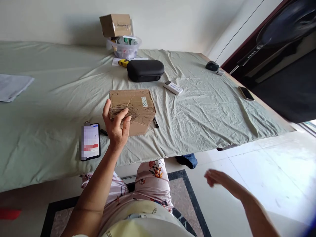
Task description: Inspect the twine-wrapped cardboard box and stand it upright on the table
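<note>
My left hand grips the near left corner of a brown cardboard box wrapped in clear tape, which rests on the green sheet covering the table. The thumb lies along the box's left side and the fingers curl over its top. My right hand hangs in the air below the table edge, above the floor, blurred, holding nothing I can see. A black marker lies against the box's right near side. A phone with its screen lit lies left of my left hand.
Behind the box sit a black zip case, a white remote, a yellow tape measure, a plastic tub and a second cardboard box. A dark phone and a mouse lie at right, papers at left.
</note>
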{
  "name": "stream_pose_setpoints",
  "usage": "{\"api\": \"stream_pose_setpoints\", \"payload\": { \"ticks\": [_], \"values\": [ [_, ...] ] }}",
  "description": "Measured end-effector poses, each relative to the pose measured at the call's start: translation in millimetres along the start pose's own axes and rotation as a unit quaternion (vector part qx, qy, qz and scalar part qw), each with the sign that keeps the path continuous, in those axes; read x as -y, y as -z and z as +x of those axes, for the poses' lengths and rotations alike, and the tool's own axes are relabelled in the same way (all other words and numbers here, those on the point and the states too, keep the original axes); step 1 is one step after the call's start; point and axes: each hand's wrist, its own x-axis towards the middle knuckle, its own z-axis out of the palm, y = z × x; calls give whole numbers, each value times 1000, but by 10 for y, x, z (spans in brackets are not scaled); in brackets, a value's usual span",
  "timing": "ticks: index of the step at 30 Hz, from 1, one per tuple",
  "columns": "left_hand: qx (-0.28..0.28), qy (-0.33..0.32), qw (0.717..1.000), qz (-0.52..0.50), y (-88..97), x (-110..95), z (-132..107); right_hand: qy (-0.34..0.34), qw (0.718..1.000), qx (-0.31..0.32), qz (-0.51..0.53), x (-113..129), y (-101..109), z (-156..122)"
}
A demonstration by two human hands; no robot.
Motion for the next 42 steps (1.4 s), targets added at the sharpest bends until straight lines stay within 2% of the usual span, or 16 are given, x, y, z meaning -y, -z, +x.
{"api": "stream_pose_setpoints", "payload": {
  "ticks": [2,3,5,7,8,10,12,14,16,22,25,31,42],
  "values": [
    [1,-7,1000,11,9,5,12,35,998,45,2,200,-46,438],
    [1,-8,1000,22,13,4,19,81,996,33,4,408,-95,634],
    [4,-2,999,40,22,-4,32,216,974,-70,9,967,-248,970],
    [15,5,999,45,30,-17,38,349,912,-215,0,1557,-474,1260],
    [19,8,999,42,33,-23,38,387,883,-264,-4,1808,-609,1399],
    [19,10,999,38,35,-32,36,421,848,-321,-8,2158,-896,1673],
    [5,10,999,41,29,-38,34,444,837,-320,-5,2306,-1156,1918],
    [-12,5,999,44,17,-41,32,454,827,-332,18,2314,-1331,2089],
    [-19,2,999,36,5,-47,29,459,824,-330,35,2262,-1385,2155],
    [-15,48,998,-21,-8,-71,4,469,850,-230,68,2155,-1127,2011],
    [-14,51,998,-20,-3,-65,-10,458,860,-203,100,2139,-1084,1975],
    [-17,26,999,28,19,-78,-3,443,860,-209,142,2137,-1182,1962],
    [-9,24,999,25,41,-43,-3,432,865,-224,125,2135,-1231,1987]
  ]
}}
